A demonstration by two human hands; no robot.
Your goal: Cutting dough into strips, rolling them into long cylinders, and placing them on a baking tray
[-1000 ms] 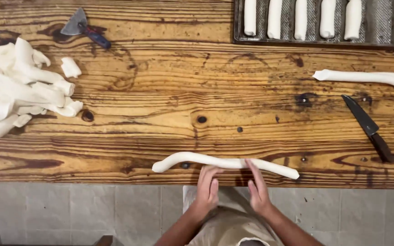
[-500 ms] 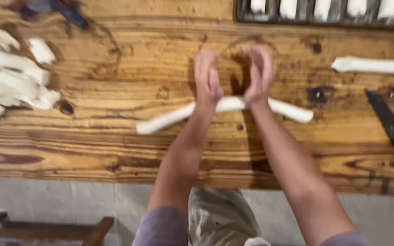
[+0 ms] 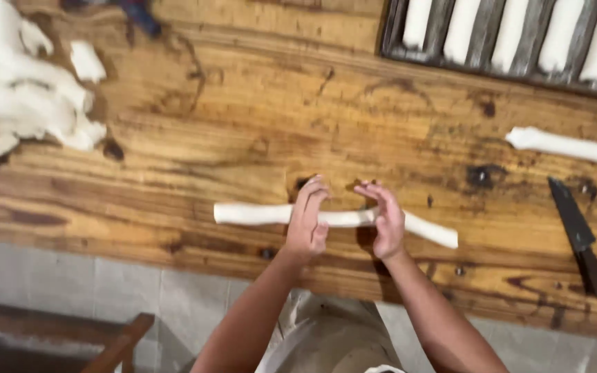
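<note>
Both forearms are bare, no sleeves, watch or rings in sight; the left hand (image 3: pixel 307 221) and right hand (image 3: pixel 385 222) are gloveless, and below them there's light beige clothing.

a bakery: dough ropes (image 3: pixel 335 220) on wooden table (image 3: pixel 243 138), loaf tray (image 3: pixel 390 41).

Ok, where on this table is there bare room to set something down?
Bare wood lies mid-table, between the dough pile, the tray and the dough rope under both hands. Crowded at right: a second rope and the knife.
</note>
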